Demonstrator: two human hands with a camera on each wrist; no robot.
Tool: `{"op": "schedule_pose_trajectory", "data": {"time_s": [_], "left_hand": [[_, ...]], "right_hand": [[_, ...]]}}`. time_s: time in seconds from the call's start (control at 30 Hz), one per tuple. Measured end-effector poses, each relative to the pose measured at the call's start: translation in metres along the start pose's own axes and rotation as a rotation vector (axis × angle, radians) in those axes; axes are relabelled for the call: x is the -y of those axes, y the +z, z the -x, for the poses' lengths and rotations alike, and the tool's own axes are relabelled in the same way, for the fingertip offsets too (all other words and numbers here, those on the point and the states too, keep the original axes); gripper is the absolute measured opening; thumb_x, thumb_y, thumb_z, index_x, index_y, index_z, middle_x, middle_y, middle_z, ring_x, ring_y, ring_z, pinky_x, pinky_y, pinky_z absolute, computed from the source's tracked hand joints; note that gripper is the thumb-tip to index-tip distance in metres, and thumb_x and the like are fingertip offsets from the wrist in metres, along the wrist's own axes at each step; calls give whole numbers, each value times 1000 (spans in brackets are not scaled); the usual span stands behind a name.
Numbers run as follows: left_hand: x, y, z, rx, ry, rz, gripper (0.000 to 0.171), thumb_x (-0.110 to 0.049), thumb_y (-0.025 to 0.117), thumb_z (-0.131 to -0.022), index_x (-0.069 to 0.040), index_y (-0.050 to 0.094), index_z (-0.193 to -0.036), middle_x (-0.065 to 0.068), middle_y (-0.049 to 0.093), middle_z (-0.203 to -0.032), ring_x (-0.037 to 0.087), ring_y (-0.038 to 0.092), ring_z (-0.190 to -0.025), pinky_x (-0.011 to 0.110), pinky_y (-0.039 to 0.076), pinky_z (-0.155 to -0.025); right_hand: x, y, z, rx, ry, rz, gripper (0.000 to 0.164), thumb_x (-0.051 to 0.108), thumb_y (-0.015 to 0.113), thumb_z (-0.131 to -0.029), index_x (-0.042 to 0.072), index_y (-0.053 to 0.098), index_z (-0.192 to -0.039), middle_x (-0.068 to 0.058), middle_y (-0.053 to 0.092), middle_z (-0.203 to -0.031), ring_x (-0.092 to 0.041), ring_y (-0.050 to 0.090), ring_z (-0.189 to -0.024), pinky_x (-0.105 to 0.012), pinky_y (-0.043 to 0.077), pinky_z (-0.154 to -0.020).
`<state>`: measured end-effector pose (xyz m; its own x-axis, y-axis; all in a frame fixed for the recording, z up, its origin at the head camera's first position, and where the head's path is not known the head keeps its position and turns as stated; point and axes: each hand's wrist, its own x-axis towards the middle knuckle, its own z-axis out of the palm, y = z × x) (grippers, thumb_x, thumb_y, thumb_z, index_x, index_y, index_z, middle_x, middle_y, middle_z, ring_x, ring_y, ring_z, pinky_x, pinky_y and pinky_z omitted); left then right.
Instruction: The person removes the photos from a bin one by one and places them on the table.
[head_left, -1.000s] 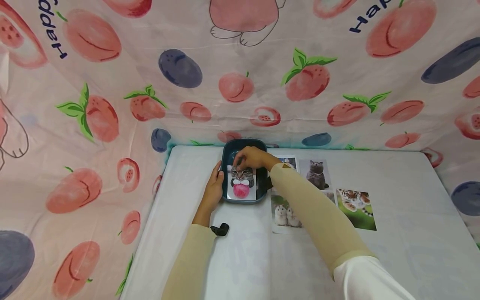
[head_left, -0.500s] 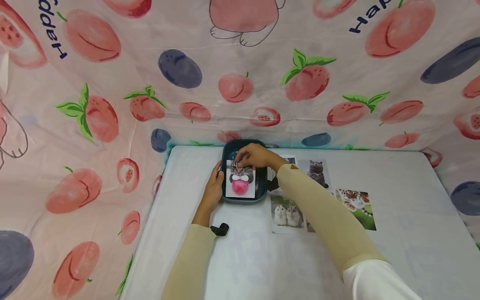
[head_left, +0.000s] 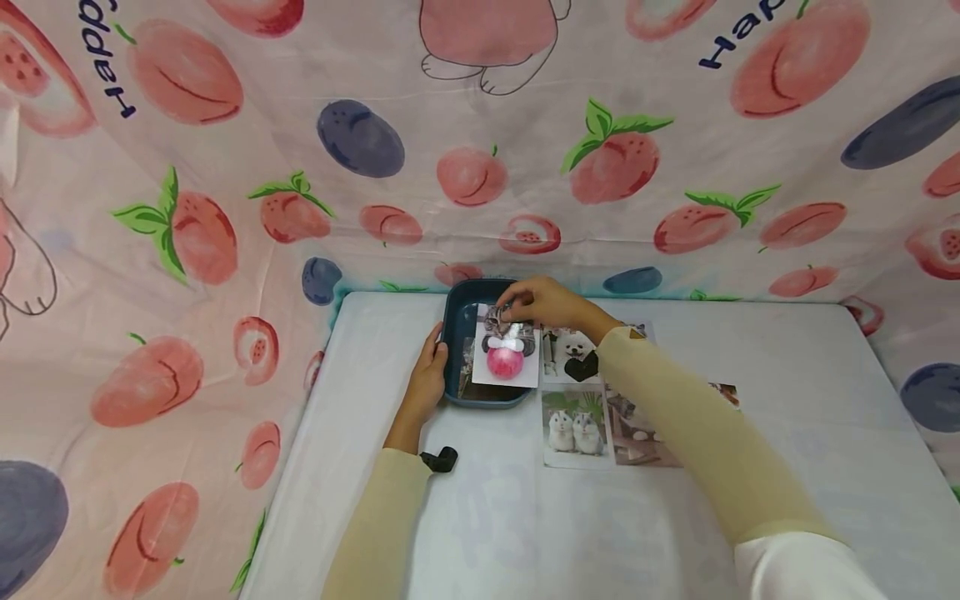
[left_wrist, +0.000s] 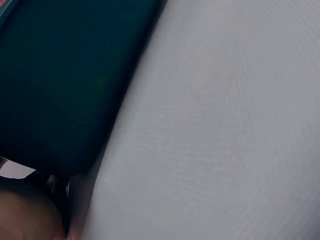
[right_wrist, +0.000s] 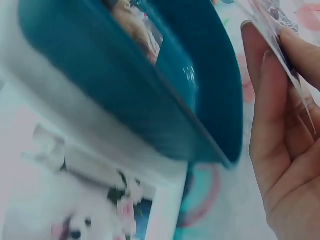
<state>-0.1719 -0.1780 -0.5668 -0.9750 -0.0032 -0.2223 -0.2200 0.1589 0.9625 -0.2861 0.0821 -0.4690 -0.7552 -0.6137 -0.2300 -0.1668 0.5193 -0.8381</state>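
A photo card of a cat with a pink ball (head_left: pixel 506 346) hangs from my right hand (head_left: pixel 551 302), pinched at its top edge between thumb and fingers. The card overlaps the right side of a dark teal plastic bin (head_left: pixel 459 300). In the right wrist view the thumb and fingers (right_wrist: pixel 272 110) grip the card, tilted edge-on, beside the bin. Another photo card (head_left: pixel 467 371) lies inside the bin, partly hidden. My left hand (head_left: pixel 427 375) rests along the bin's left outer side with its fingers extended. In the left wrist view little of that hand shows.
Right of the bin, photo cards lie on the white table (head_left: pixel 480 500): a white dog (head_left: pixel 573 343), two hamsters (head_left: pixel 576 429) and one partly hidden by my right sleeve (head_left: pixel 637 450). A corner of a tiger photo (head_left: pixel 725 389) shows beyond the arm. A fruit-print cloth (head_left: pixel 495 225) hangs behind.
My right hand has moved right and slightly away from me, bringing the cat card from inside the bin to over its right rim. Another card in the bin is uncovered. The left hand stays put.
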Motion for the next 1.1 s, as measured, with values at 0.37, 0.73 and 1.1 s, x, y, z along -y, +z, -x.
{"op": "schedule_pose_trajectory", "data": {"time_s": [0.37,0.73,1.1], "left_hand": [[-1,1,-1,12,21,-7,52,-40,34,-112,-36,24,-163,5,23,-170,30,24,-155,55,22,-125],[0,0,2,9,6,-6,49,-44,35,-111,-45,26,-160,5,25,-169,29,24,-155,54,21,-125],[0,0,3,11,-13,3,49,-46,36,-110,-47,26,-159,5,26,-169,29,26,-154,55,21,-125]], "right_hand": [[-30,-39,47,-59,74,-10,36,36,73,-96,18,71,-126,-8,70,-99,-22,49,-57,-37,49,-53],[-63,-85,100,-180,118,59,33,36,66,-100,18,71,-128,-8,68,-111,-23,56,-84,-39,49,-70],[-92,-123,141,-241,202,128,38,36,67,-100,14,70,-130,-11,67,-110,-22,56,-88,-38,53,-68]]}}
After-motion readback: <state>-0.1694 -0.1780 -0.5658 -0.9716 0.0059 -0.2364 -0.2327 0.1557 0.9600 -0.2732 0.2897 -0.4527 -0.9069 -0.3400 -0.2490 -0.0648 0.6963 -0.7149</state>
